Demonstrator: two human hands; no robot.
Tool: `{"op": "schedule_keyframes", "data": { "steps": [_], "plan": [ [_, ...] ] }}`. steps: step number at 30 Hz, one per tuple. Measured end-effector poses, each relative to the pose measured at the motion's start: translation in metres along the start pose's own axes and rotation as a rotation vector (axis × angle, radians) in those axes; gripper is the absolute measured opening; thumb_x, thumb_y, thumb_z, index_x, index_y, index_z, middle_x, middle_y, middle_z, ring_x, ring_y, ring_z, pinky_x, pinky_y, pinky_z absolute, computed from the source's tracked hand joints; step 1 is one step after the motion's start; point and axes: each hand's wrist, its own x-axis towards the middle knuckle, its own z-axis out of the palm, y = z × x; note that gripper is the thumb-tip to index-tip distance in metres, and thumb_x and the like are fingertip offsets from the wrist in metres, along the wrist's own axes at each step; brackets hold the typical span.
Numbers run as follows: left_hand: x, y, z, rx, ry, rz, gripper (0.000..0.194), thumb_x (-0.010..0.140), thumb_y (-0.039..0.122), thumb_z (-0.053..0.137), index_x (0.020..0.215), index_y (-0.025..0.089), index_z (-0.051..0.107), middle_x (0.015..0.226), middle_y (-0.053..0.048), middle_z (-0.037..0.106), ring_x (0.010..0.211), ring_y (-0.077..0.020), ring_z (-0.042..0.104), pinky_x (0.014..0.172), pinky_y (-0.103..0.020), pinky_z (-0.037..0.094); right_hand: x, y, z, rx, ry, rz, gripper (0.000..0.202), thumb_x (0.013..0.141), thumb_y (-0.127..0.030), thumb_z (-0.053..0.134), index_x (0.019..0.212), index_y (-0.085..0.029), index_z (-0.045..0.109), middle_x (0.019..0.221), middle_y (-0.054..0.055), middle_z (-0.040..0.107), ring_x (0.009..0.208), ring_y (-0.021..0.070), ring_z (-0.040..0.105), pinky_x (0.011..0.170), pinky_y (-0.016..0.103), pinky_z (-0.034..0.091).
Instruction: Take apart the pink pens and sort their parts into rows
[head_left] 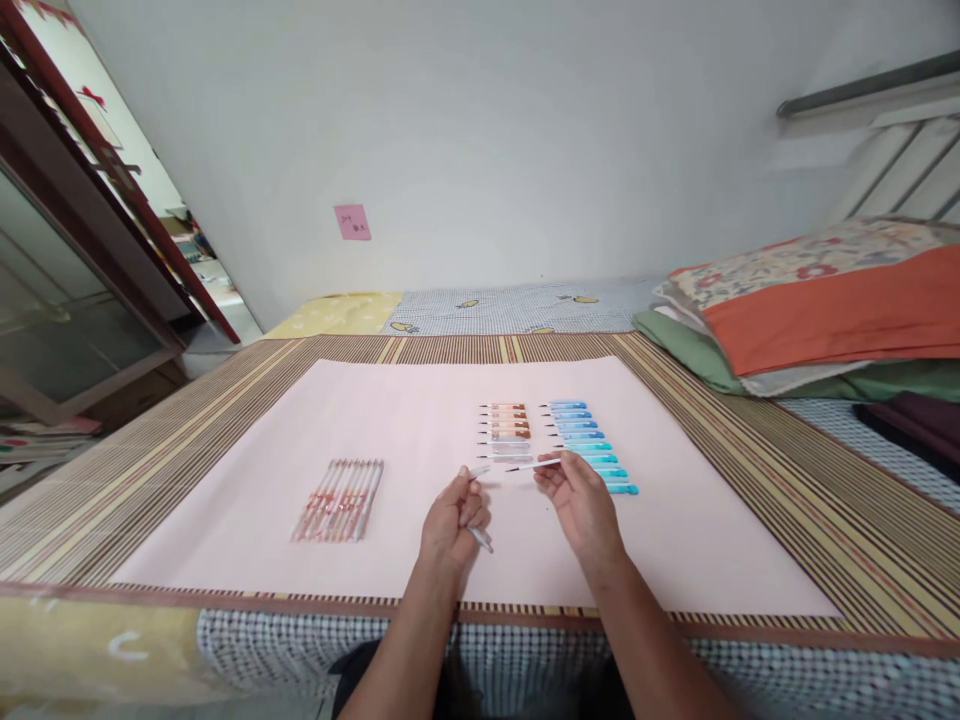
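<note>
My right hand (581,495) pinches a slim white pen (536,465), its dark pointed tip facing left. My left hand (454,520) is closed around something pale grey and pen-like; a clip-like end (480,540) sticks out below the fingers and a short piece (478,472) shows above. Whether these are one thing or two I cannot tell. The pen's tip is a little apart from the left fingers. Beyond my hands lie a column of brown and grey pens (506,420) and a column of blue and turquoise pens (585,445), tips to the left.
A tight row of clear, red-patterned pens (341,500) lies on the left of the pale pink sheet (247,480). Under it is a striped mat (97,530). Folded bedding (832,310) is piled at the right. A pink note (352,222) is stuck to the wall.
</note>
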Motion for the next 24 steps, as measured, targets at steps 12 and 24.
{"op": "schedule_keyframes", "data": {
  "steps": [12, 24],
  "plan": [
    [-0.001, -0.002, -0.002, 0.033, -0.02, -0.047, 0.022, 0.085, 0.021, 0.079, 0.079, 0.014, 0.059, 0.058, 0.007, 0.05, 0.038, -0.0001, 0.022, 0.039, -0.016, 0.025, 0.004, 0.014, -0.004, 0.115, -0.028, 0.107, 0.033, 0.076, -0.05, 0.085, 0.089, -0.024, 0.07, 0.083, 0.004, 0.077, 0.083, 0.0221, 0.074, 0.086, 0.043, 0.059],
    [-0.004, -0.001, 0.003, 0.016, -0.035, -0.068, 0.016, 0.083, 0.017, 0.077, 0.082, 0.012, 0.062, 0.07, 0.003, 0.061, 0.038, 0.0016, 0.023, 0.038, -0.015, 0.025, 0.001, 0.01, 0.001, 0.065, -0.105, 0.175, 0.031, 0.072, -0.043, 0.087, 0.088, -0.021, 0.074, 0.067, -0.002, 0.061, 0.051, 0.0098, 0.049, 0.045, 0.024, 0.043]
  ]
}}
